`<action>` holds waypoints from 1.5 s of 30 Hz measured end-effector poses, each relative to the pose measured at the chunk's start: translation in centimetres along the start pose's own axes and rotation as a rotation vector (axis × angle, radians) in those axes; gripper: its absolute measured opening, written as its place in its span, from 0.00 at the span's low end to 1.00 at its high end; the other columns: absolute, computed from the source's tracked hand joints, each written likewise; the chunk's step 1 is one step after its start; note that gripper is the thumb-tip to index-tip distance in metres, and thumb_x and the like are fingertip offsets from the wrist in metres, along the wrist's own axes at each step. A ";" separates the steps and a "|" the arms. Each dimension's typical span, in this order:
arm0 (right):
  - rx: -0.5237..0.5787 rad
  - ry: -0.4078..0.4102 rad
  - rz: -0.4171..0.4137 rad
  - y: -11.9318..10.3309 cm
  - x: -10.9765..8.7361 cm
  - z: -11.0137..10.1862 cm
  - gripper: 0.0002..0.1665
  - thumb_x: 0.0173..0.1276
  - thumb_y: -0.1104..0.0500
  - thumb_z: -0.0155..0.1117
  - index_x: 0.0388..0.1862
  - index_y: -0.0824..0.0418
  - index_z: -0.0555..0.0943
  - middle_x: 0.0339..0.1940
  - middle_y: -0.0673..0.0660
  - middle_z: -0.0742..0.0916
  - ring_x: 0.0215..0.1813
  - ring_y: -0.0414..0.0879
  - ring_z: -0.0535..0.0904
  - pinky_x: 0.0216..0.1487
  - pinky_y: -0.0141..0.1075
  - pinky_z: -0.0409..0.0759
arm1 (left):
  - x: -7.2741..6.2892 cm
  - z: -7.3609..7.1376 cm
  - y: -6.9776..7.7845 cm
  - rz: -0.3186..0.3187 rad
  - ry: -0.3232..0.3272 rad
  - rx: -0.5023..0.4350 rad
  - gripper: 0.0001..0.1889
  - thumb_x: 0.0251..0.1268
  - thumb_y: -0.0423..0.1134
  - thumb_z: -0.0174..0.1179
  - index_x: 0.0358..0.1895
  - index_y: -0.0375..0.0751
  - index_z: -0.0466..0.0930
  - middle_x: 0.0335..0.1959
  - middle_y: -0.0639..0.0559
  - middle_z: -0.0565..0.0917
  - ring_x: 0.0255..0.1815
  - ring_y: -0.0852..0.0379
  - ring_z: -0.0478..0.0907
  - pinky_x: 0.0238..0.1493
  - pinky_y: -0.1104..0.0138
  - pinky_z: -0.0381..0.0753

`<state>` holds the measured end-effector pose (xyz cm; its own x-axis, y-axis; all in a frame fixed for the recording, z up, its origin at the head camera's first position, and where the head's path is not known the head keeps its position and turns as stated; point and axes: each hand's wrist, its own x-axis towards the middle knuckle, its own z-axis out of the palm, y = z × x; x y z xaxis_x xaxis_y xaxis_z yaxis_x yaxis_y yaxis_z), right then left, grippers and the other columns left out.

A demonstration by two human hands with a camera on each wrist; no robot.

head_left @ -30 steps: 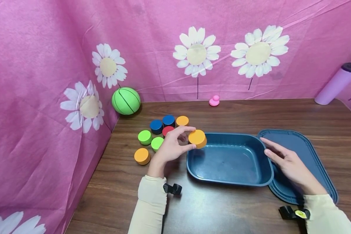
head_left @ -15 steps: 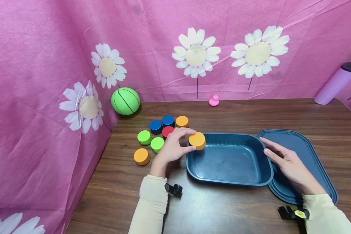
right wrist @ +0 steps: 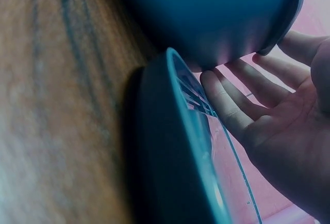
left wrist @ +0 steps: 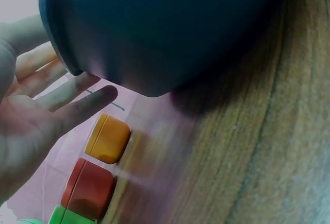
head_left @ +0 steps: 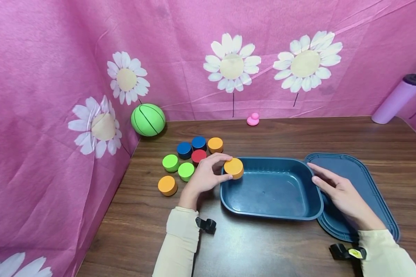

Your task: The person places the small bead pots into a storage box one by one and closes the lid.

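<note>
My left hand (head_left: 206,175) pinches a short orange cylinder (head_left: 234,168), like a small lidded jar, between thumb and fingers. It is held over the left end of a dark blue plastic box (head_left: 274,216), whose inside shows no contents. My right hand (head_left: 346,196) rests against the box's right end, fingers fairly straight along the rim; in the right wrist view its fingertips (right wrist: 214,82) touch the box wall (right wrist: 221,13). In the left wrist view the box wall (left wrist: 154,28) hides the held cylinder. Below the right hand lies the matching blue lid (head_left: 358,181).
Left of the box stand several similar cylinders: green (head_left: 171,163), blue (head_left: 184,150), red (head_left: 198,156) and orange (head_left: 167,185). A green ball (head_left: 148,119), pink rubber duck (head_left: 253,119) and purple pump (head_left: 398,100) stand along the back, before a pink flowered cloth (head_left: 180,57).
My left hand has lowered the orange cylinder slightly at the box's left end. The right hand stays at the right rim.
</note>
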<state>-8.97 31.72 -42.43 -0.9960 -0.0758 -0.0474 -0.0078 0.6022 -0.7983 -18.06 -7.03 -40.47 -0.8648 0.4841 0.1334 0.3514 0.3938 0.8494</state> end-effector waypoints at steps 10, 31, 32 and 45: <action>0.004 0.001 0.007 -0.2 -0.4 0.3 0.33 0.81 0.46 0.51 0.81 0.49 0.61 0.78 0.68 0.68 0.57 0.11 0.60 0.46 0.10 0.66 | -0.2 0.0 -0.3 0.013 0.003 0.012 0.26 0.57 0.35 0.75 0.61 0.45 0.81 0.61 0.52 0.81 0.61 0.54 0.79 0.60 0.59 0.82; 0.013 0.000 0.020 -0.2 -0.6 0.5 0.33 0.81 0.45 0.50 0.81 0.49 0.61 0.78 0.68 0.67 0.58 0.12 0.60 0.46 0.10 0.65 | -0.3 0.4 -0.7 0.100 -0.012 0.047 0.24 0.54 0.36 0.77 0.56 0.45 0.84 0.60 0.52 0.82 0.63 0.54 0.78 0.60 0.63 0.82; 0.013 0.000 0.021 -0.2 -0.6 0.5 0.33 0.81 0.45 0.50 0.81 0.49 0.60 0.78 0.68 0.67 0.58 0.12 0.60 0.46 0.10 0.65 | -0.3 0.4 -0.7 0.101 -0.017 0.049 0.24 0.54 0.35 0.77 0.56 0.44 0.84 0.60 0.52 0.82 0.63 0.54 0.78 0.60 0.63 0.82; 0.005 0.002 0.016 -0.1 -0.6 0.6 0.33 0.81 0.46 0.51 0.81 0.48 0.61 0.78 0.68 0.67 0.57 0.12 0.60 0.46 0.10 0.65 | -0.2 0.9 -0.8 0.133 0.002 0.189 0.23 0.51 0.38 0.79 0.54 0.45 0.87 0.57 0.55 0.85 0.60 0.57 0.79 0.51 0.65 0.83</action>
<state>-8.28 31.27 -42.68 -0.9961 -0.0650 -0.0593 0.0085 0.5995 -0.8004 -17.86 -6.75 -41.59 -0.8068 0.5404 0.2390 0.5233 0.4656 0.7137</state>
